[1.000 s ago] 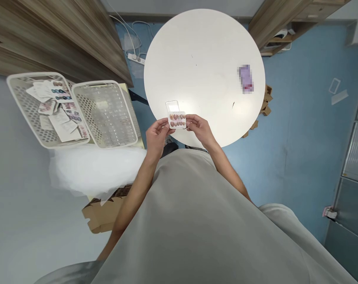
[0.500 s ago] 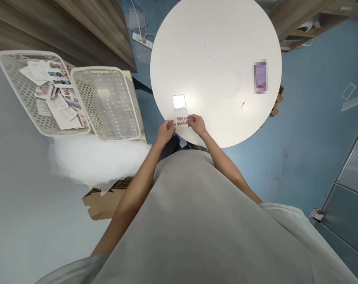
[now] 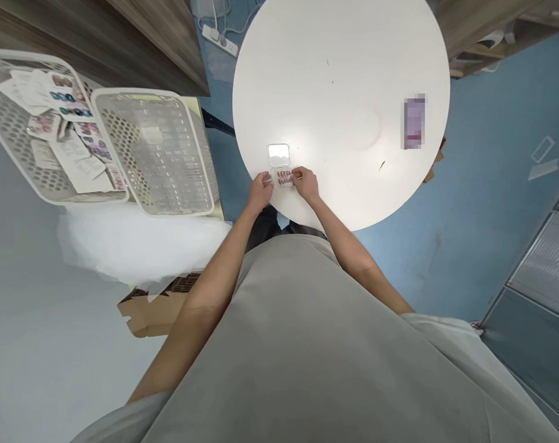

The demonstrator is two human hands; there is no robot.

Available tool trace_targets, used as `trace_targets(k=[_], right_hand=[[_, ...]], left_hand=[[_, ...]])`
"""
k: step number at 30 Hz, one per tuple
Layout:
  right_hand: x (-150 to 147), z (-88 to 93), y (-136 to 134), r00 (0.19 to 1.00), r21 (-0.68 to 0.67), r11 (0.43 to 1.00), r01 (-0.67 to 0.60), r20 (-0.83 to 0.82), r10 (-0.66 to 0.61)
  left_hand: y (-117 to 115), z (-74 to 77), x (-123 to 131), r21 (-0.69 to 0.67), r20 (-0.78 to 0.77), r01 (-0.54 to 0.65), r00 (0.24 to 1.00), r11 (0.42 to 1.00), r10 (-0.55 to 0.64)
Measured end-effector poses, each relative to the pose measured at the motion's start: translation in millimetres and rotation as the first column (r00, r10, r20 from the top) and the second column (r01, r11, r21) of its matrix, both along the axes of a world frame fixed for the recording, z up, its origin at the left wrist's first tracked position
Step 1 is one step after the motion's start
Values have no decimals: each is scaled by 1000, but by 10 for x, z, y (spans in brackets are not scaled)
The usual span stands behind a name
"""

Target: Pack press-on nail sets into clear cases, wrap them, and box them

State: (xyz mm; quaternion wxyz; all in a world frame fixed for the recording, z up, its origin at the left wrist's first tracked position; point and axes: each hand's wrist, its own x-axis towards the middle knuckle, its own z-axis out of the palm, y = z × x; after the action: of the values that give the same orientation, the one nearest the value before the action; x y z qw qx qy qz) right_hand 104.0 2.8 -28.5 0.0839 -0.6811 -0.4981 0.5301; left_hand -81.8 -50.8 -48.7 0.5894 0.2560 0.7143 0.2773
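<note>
A small clear plastic box [image 3: 279, 154] lies unfolded near the front left edge of the round white table, its lid on the far side. In its near half sits a set of pink-brown false nails [image 3: 284, 177] in two rows. My left hand [image 3: 261, 189] is at the box's left edge, thumb and fingers closing on its rim. On the other side, my right hand [image 3: 306, 183] pinches the right end of the nail set, covering that end. How the nails are backed is too small to make out.
A purple blurred item [image 3: 415, 122] lies at the table's right. To the left stand a basket of nail cards and papers [image 3: 39, 195] and a basket of clear plastic boxes [image 3: 180, 214]. A white plastic bag [image 3: 141, 243] and cardboard [image 3: 154, 314] are below them. A power strip [image 3: 220, 40] lies beyond.
The nail set has moved a little away from me, nearer to the box's hinge. Both hands have moved slightly the same way, and the view has shifted a bit.
</note>
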Motion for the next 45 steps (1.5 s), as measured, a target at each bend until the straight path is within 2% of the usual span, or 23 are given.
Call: trace_targets(k=[5,10,13,16,19,24,27,31,39,45], right_hand=[[-10,-63,-6,999,22,999,40,34,-41],[5,-153,21,998,-36,998,55,-5,-55],[43,-187,36,990,-114,987,110,-70,-119],[130,-158,21,948,-243,954,177,-217,-231],[254,-42,-26,903,-320,936,147,-342,-259],[412,230,-153,920,-271,957,100,-341,-193],[458,324,-246,884,-305,945,121,-399,-242],[532,357,-375,810,-359,922,145,-493,-319],[673,416,-571,800,-228,962,149,-544,-252],[688,450,-683,754,-188,966,175,-605,-254]], left_hand=[[59,-10,-10,31,-19,-19,1000,999,20],[118,-44,-35,24,50,-67,997,997,66],[132,-56,-30,-42,40,-86,995,995,88],[103,-28,-30,-86,62,-96,993,992,102],[31,53,-36,-122,140,-87,985,989,104],[-127,233,6,-123,245,-60,965,991,89],[-216,310,70,-109,262,-63,961,992,90],[-299,380,139,-85,287,-75,953,994,97],[-338,584,191,-39,278,-35,960,999,44],[-420,755,223,28,276,-2,961,1000,-5]])
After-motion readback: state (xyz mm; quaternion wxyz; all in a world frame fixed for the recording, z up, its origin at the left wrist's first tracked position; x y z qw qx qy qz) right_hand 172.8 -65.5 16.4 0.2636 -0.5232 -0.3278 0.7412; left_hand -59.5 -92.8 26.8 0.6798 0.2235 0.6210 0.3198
